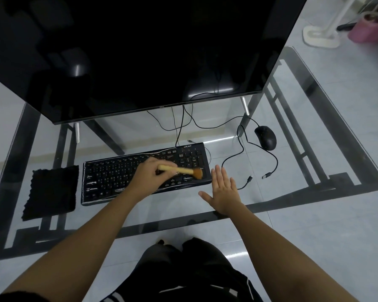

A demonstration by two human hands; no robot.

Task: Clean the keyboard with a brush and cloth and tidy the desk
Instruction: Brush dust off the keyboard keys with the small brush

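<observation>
A black keyboard point(109, 177) lies on the glass desk point(314, 192) in front of me. My left hand point(150, 172) holds a wooden-handled brush point(183, 171) over the keyboard's right part, its tan bristles pointing right onto the keys near the number pad. My right hand point(224, 190) is flat and open, fingers spread, just off the keyboard's right end above the glass. A black cloth point(51, 190) lies flat left of the keyboard, touching nothing else.
A large dark monitor point(140, 51) stands behind the keyboard on metal legs. A black mouse point(266, 137) sits at the back right, with loose cables and two USB plugs point(266, 175) between it and the keyboard. My knees show under the glass.
</observation>
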